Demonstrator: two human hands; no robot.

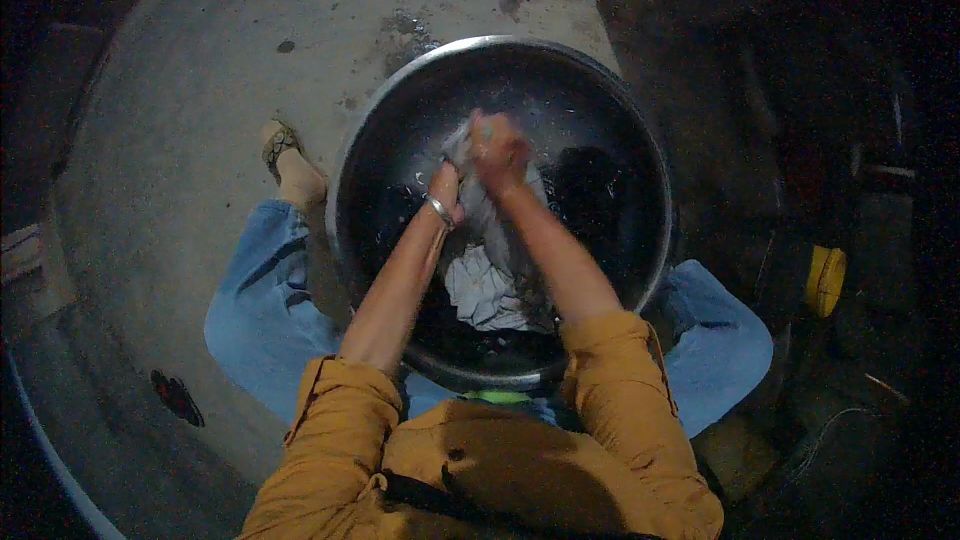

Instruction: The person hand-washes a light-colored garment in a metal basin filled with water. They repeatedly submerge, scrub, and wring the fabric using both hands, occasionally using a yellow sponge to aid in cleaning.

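Note:
A pale grey-white cloth lies bunched in a large round metal basin that stands between my legs. Its upper part runs up between both hands, over the middle of the basin. My right hand is closed on the cloth, its fingers smeared a little by motion. Just left of and below it, my left hand, with a silvery bangle at the wrist, grips the cloth too; its fingers are partly hidden. Dark liquid with glints on it surrounds the cloth.
The basin rests on a grey concrete floor with wet patches beyond its far rim. A yellow round object stands at the right among dark, unclear things. A dark flat object lies on the floor at the lower left.

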